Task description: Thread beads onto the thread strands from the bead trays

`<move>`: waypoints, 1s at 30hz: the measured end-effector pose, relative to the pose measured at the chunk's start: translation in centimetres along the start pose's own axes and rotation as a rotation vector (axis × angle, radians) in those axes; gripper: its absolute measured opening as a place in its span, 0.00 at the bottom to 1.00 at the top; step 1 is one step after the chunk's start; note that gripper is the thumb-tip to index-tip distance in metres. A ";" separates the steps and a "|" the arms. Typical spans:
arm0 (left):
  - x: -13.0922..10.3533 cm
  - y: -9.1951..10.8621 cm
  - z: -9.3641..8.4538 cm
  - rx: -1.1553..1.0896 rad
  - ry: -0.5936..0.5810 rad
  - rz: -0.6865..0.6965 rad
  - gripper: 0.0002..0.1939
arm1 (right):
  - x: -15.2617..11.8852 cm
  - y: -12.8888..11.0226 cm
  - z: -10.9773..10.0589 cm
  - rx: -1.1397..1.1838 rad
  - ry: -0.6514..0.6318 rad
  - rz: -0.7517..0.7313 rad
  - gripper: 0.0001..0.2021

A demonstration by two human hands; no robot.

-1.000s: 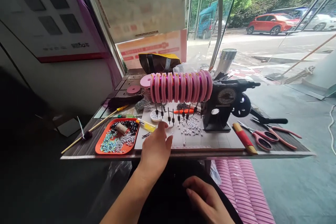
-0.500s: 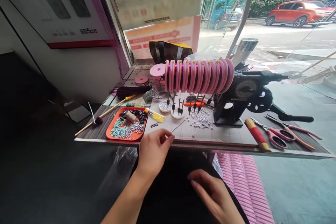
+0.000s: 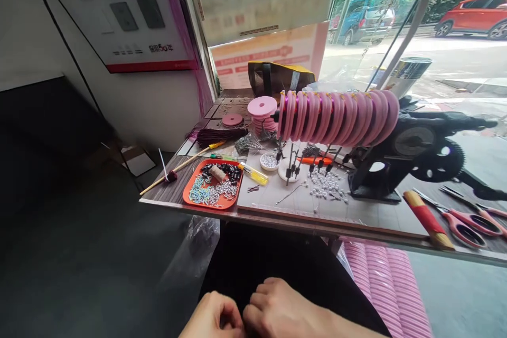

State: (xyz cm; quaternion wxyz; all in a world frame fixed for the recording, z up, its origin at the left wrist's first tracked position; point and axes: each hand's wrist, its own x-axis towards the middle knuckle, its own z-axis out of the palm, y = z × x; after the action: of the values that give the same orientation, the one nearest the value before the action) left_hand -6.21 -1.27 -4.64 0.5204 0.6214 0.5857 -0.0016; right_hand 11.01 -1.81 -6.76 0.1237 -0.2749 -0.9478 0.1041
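My left hand (image 3: 216,317) is low over my lap, its index finger and thumb curled round. Right beside it, almost touching, my right hand (image 3: 279,309) is closed with its back turned up. What either hand holds, if anything, is hidden. Beyond them on the table edge lies a thin metal wire (image 3: 288,194) with a bead-like tip. An orange tray (image 3: 185,194) of beads stands ahead on the left. Loose white beads (image 3: 327,186) are scattered on a pale board (image 3: 261,202), below a row of pink discs (image 3: 336,116) on a hand-cranked black machine (image 3: 374,182).
Scissors (image 3: 469,224) and a stick wrapped in red (image 3: 430,222) lie at the right edge. A yellow cutter (image 3: 253,173), a small white bowl (image 3: 269,168) of beads and dark threads (image 3: 219,136) lie farther back. Pink ribbed rolls (image 3: 390,285) stand under the table.
My left hand has left the wire at the table edge and drawn back to my lap. My right hand has moved left beside it and closed. The view has turned left.
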 end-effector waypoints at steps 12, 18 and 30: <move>5.0 12.6 -7.5 0.534 0.752 0.675 0.06 | -1.2 0.5 -1.3 1.105 0.285 0.663 0.09; 6.5 13.0 -6.6 0.699 0.752 0.559 0.05 | -1.2 0.3 -1.9 1.164 0.306 0.702 0.10; 2.9 12.0 -6.7 -0.043 0.419 0.550 0.07 | -2.2 0.2 -3.2 1.525 0.495 0.794 0.17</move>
State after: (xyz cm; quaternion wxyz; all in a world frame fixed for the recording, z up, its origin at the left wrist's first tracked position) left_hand -0.65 7.96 4.39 0.3829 0.7318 0.4902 0.2787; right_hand 13.85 -2.39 -4.14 0.4285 -0.4403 -0.4022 0.6788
